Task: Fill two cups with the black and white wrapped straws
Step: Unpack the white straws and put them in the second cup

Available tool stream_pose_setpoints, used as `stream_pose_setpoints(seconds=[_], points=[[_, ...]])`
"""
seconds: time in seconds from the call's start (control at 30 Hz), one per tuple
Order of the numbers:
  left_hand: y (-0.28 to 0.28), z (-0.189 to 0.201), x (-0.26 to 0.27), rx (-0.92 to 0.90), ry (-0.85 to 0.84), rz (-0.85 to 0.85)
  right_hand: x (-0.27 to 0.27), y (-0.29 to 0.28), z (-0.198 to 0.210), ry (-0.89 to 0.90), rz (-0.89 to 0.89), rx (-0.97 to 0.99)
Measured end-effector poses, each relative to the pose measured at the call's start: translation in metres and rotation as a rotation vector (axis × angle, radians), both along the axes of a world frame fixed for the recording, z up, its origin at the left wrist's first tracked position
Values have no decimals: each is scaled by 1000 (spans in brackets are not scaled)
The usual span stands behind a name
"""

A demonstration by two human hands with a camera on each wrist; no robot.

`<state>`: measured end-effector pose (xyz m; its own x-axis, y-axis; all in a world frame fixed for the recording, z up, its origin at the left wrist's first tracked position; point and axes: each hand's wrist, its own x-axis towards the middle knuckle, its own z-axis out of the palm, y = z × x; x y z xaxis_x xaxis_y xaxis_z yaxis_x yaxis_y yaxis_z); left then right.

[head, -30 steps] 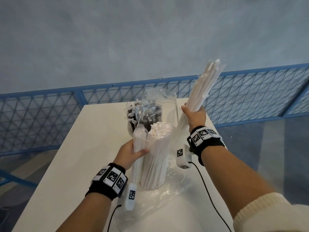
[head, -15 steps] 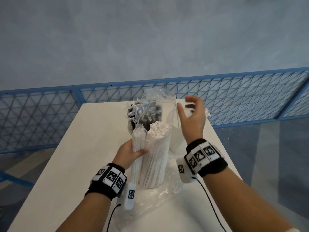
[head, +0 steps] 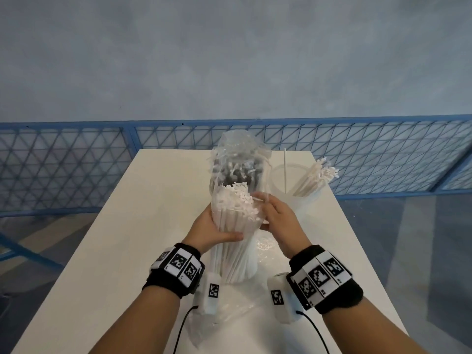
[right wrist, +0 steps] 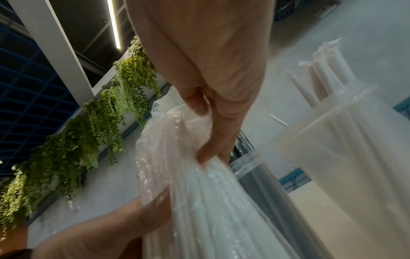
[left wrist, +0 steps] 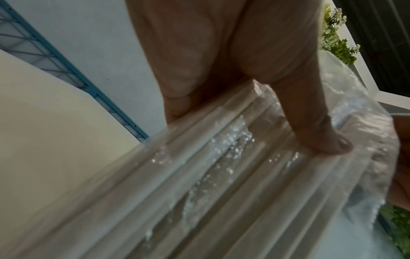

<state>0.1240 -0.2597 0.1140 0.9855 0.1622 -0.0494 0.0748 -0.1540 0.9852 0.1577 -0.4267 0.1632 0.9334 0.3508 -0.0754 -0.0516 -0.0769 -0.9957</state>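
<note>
Returning empty from the right-hand cup, where a handful of white straws now leaned, the right hand pinched the bag of white straws again; the left hand still gripped it upright, so 1 cup was part-filled.

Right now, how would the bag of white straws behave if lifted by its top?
The bag of white straws would probably sag: its thin clear film crinkles where the left hand grips it. The loose straws fan out, so they would likely shift or slip out.

Black straws blurred behind crinkled plastic
</note>
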Motion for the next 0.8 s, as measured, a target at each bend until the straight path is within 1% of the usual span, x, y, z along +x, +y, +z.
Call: stream_pose_setpoints(seconds=[0.03,0.07,0.13,0.17,0.2,0.27,0.3,0.37,0.4,0.43,0.5,0.57,0.63,0.7,0.73,0.8], points=[[1,-2,0,16,-7,20,0,0,-2,-32,-9,-2],[1,-3,-1,32,-12,43,0,-1,-3,-126,-59,-32],[3,-3,0,44,-15,78,-2,-3,-1,-471,-216,-138],[3,-3,0,45,-16,81,-3,-5,1,-652,-263,-202],[3,-3,0,43,-17,81,-4,-6,3,-788,-266,-272],[4,-2,1,34,-23,79,-7,-8,5,-916,-199,-425],[4,-3,1,28,-25,77,-7,-10,5,-936,-148,-521],[5,-4,2,28,-27,78,-3,-14,6,-880,-25,-670],[5,-5,2,31,-24,76,-1,-16,7,-841,12,-671],[4,-5,3,38,-21,75,1,-17,8,-827,27,-631],[3,-6,4,53,-27,83,4,-19,11,-843,45,-552],[2,-5,5,64,-36,98,4,-21,12,-838,95,-524],[2,-5,4,54,-41,93,2,-24,16,-770,151,-546],[1,-4,3,49,-40,75,1,-25,18,-696,182,-615],[1,-4,3,48,-37,68,1,-25,19,-662,184,-654],[0,-4,3,47,-38,50,3,-21,20,-599,108,-680]])
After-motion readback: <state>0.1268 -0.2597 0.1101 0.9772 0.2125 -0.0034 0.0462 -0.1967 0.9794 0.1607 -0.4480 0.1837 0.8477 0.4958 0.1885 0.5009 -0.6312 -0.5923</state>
